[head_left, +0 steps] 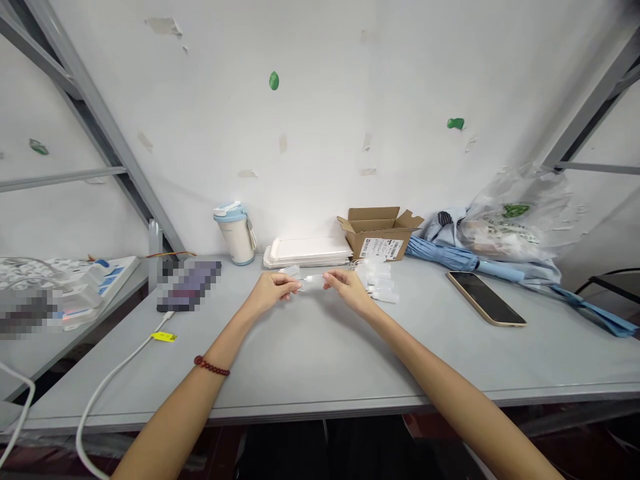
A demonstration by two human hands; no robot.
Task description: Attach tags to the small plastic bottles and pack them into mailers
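Over the middle of the grey tabletop (325, 367), the left hand (271, 291) and the right hand (349, 288) each pinched one end of a small white piece (314, 280) between thumb and fingers, probably to steady it from both sides. Behind the left fingers showed a translucent packet (291, 271); whether held or lying, I could not tell. Beside the right hand lay several white packets (384, 284), seemingly placed for easy reach. Farther back, an opened cardboard box (373, 241) and a white stack (311, 249) stood near the wall (320, 147), perhaps out of the forearms' way, with a bottle (236, 237) left of them and a phone (486, 298) well to the right.
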